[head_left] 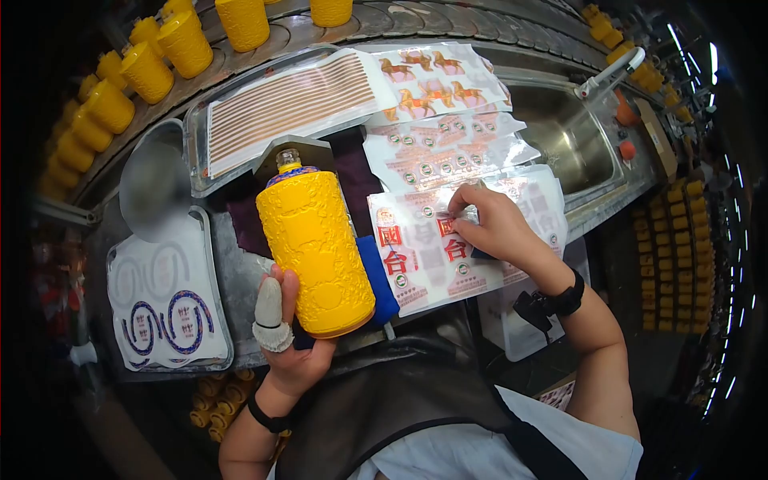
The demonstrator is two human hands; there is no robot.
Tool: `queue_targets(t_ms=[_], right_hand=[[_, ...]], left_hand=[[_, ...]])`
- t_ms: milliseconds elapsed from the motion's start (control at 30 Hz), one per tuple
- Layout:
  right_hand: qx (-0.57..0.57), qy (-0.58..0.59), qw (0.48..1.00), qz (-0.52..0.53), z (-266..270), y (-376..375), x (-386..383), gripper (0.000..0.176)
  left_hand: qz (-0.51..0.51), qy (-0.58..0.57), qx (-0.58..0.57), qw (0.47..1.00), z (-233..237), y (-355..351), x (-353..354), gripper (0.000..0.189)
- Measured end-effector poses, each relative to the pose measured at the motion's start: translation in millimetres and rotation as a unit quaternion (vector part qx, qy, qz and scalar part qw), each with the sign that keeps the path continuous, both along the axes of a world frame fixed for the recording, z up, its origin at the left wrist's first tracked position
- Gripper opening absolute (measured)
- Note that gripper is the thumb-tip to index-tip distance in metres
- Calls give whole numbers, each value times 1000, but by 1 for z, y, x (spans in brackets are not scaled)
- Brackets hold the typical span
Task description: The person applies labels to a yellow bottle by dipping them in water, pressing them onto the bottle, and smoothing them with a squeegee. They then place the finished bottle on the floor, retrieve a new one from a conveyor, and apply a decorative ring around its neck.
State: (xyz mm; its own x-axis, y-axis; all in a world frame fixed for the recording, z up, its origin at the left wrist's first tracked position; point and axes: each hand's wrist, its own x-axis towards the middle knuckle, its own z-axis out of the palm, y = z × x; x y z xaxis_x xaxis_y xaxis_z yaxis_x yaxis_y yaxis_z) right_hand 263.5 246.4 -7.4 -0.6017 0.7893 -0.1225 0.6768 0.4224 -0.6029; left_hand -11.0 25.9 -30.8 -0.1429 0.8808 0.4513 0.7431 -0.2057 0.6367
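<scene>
My left hand (298, 352) grips the lower part of a yellow embossed bottle (316, 248), with a white finger cot on one finger. The bottle leans back, its clear neck pointing away from me, and a blue-purple patterned band circles its shoulder. Over a decal sheet (416, 280) printed with red characters, my right hand (496, 224) is bent, its thumb and forefinger closing at the edge of a red-character decal (454, 240). Just what lies between those fingertips is partly hidden. Behind the bottle shows a grey angled rest (316, 150).
More decal sheets lie behind: one with brown stripes (288, 108), one with horses (436, 88). A tray (230, 320) at left holds round decals. There is a metal sink (560, 132) at right, and yellow bottles (186, 44) line a conveyor (376, 24) at the back.
</scene>
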Motion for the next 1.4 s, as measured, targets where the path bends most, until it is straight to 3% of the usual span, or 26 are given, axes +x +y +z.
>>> queue_targets(t_ms=[100,300,500,800,900,1000,1133,1233,1400], right_hand=[[43,-52,998,-11,-8,8,-1,25],[-105,-50,992,-48,-2,14,-13,21],[10,-51,999,-3,-9,13,-8,14],[-80,-20,996,-42,6,8,-15,21],[16,-26,999,11,-16,14,-8,19],[24,-51,998,8,-11,14,-10,13],[-25,-33,999,8,0,16,-6,14],[0,22,1000,7,16,12,-1,14],[-65,99,991,-67,37,29,26,13]], left_hand=[[-1,-10,8,1000,-2,1,1,74],[-1,-23,15,1000,-4,0,1,74],[-6,-28,15,999,-5,1,0,75],[-13,-44,29,999,-7,2,3,76],[-5,-35,27,999,-8,2,3,76],[-3,-48,21,999,-10,0,4,77],[-2,-36,12,999,-10,-2,4,79],[-22,-49,6,999,-9,-1,3,78],[-17,-45,8,999,-8,-2,4,78]])
